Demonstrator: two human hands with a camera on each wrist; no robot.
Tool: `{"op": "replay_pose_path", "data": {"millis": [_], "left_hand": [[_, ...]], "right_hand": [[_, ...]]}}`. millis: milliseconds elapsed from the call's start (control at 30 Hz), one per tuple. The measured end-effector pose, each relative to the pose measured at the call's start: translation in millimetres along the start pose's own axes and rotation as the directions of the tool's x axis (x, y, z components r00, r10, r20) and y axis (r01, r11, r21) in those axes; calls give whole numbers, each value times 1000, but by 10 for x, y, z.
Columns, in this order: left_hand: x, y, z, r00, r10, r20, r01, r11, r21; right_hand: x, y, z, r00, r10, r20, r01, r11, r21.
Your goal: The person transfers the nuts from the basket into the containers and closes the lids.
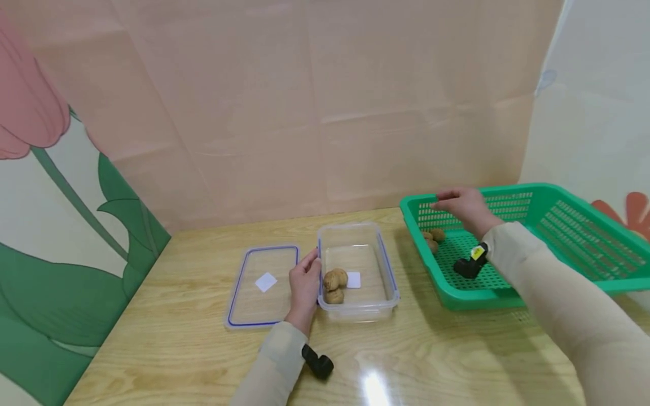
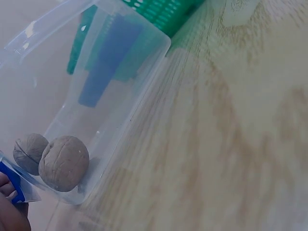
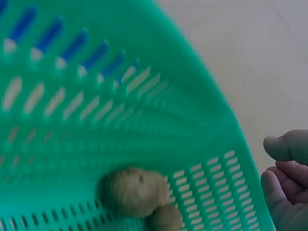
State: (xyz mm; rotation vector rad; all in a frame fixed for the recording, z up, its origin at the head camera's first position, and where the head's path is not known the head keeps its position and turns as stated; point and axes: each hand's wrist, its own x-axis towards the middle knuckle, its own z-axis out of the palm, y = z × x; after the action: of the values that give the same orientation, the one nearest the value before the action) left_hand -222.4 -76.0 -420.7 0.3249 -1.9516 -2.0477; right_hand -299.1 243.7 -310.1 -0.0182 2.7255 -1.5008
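My left hand (image 1: 304, 282) grips the left side of a clear plastic container (image 1: 360, 310), its fingers beside the blue-edged flap in the left wrist view. Three walnuts (image 1: 335, 285) lie together at the container's near left; two show as round walnuts (image 2: 64, 163) through the wall. Above the left part of a green basket (image 1: 442, 293) hovers my right hand (image 1: 464, 208). Its thumb and fingers (image 3: 276, 192) are loosely bent and apart, with nothing between them. Inside the basket, near its left end, sit several walnuts (image 1: 433, 239).
Left of the container lies a clear lid (image 1: 249, 304) with a blue seal and a white square label. The wooden table (image 1: 178, 338) ends at a covered wall (image 1: 244, 113) behind. The basket's raised rim borders the right side of the work area.
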Motion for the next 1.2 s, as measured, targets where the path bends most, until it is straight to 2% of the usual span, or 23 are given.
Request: {"op": "replay_pose_path", "data": {"millis": [167, 300, 467, 767, 1033, 1200], "left_hand": [[18, 6, 7, 1000, 5, -1, -5, 1000, -5], [17, 20, 0, 1000, -2, -4, 2, 1000, -2], [24, 11, 3, 1000, 2, -5, -2, 1000, 5], [29, -1, 5, 1000, 8, -8, -8, 1000, 11], [24, -49, 15, 1000, 6, 4, -6, 1000, -4], [26, -51, 15, 1000, 8, 0, -8, 1000, -17]], "right_hand": [[75, 144, -80, 997, -3, 75, 8, 998, -70], [141, 233, -120, 985, -10, 175, 36, 988, -147], [219, 322, -140, 970, -23, 241, 78, 972, -222], [303, 444, -142, 943, 4, 332, 90, 959, -267], [311, 548, -120, 930, 75, 360, 29, 960, -277], [330, 578, -93, 917, 72, 391, 49, 955, -291]]}}
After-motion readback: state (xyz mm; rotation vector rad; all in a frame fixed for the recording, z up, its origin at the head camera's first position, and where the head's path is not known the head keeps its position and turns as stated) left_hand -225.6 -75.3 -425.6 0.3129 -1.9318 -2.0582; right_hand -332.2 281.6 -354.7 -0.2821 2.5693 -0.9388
